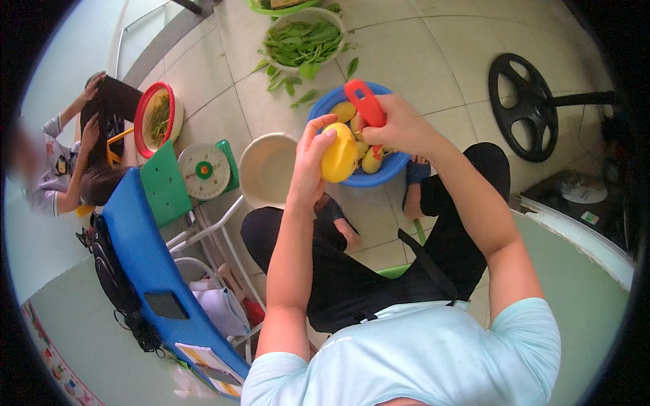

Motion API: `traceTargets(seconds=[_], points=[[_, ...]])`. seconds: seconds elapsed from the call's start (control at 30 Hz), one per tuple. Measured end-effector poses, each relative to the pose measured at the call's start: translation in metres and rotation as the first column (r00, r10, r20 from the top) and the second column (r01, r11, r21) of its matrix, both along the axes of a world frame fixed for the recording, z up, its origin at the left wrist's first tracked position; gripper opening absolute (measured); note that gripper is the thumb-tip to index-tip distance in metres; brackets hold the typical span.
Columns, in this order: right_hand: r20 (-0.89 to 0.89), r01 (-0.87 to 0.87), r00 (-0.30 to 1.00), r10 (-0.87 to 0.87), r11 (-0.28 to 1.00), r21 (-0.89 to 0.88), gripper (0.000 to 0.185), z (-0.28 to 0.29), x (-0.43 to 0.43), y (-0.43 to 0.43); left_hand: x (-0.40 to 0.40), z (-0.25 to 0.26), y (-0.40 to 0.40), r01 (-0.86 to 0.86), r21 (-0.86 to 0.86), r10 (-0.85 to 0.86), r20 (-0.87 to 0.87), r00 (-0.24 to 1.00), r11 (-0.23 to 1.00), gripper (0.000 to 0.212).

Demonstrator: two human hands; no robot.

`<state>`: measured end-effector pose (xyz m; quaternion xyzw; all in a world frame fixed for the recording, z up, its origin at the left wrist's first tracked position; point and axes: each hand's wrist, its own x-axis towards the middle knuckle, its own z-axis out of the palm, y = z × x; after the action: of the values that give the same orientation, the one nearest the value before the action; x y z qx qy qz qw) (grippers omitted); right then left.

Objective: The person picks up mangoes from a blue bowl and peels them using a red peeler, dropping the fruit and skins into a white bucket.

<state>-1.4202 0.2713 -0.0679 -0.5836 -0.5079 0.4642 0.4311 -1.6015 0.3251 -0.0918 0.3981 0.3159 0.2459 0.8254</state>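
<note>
My left hand (311,157) grips a bright yellow fruit (339,153), which looks like a mango with smooth, peeled flesh. Beside it, my right hand (403,127) is closed around a red plastic-handled tool (363,99) with a slot in its handle, probably a peeler; its working end is hidden by the hand. Both hands are above a blue basin (368,180) on the floor between my feet. Several yellow-green fruits (372,161) lie in that basin, with a small red piece (377,151) among them.
A beige tub (269,170) stands left of the blue basin, near a green dial scale (204,170). Beyond sits a bowl of leafy greens (303,43). A blue tabletop (147,254) flanks my left, a black spoked base (523,106) the right. Another person (66,157) sits by a red-rimmed basin (179,122).
</note>
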Motion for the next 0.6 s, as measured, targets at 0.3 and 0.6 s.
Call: traceTargets(seconds=[0.3,0.6], points=[[0.035,0.107,0.994,-0.102,0.971,-0.213,0.014,-0.004,-0.005,-0.001,0.006,-0.005,-0.001,-0.15,-0.055,0.151,0.005,0.989,0.987,0.037],[-0.258,0.443,0.885,-0.388,0.871,0.211,0.022,-0.004,-0.05,0.004,0.032,-0.004,-0.015,-0.366,0.079,0.368,-0.013,0.93,0.927,0.029]])
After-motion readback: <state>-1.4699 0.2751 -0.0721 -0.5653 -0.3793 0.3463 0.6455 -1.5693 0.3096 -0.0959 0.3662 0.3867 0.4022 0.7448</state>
